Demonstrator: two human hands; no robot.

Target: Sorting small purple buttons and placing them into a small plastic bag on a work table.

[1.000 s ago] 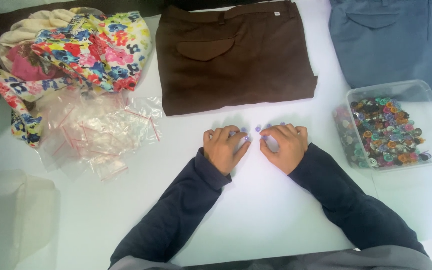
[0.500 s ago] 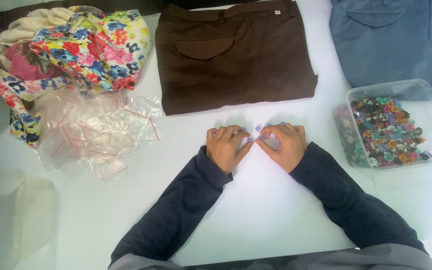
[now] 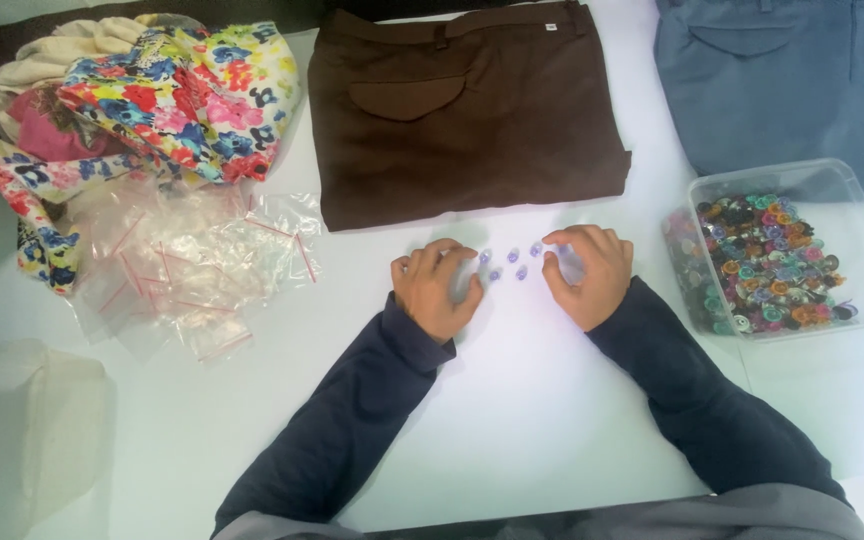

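Small lilac buttons (image 3: 514, 262) are scattered on the white desk (image 3: 512, 420), between the left hand (image 3: 436, 288) and the right hand (image 3: 586, 272). Both hands are rested with fingers curled and nothing clasped in them. Folded brown trousers (image 3: 467, 110) are laid just beyond, a clear tub of mixed buttons (image 3: 782, 250) is placed to the right, and small plastic bags (image 3: 192, 270) are heaped to the left.
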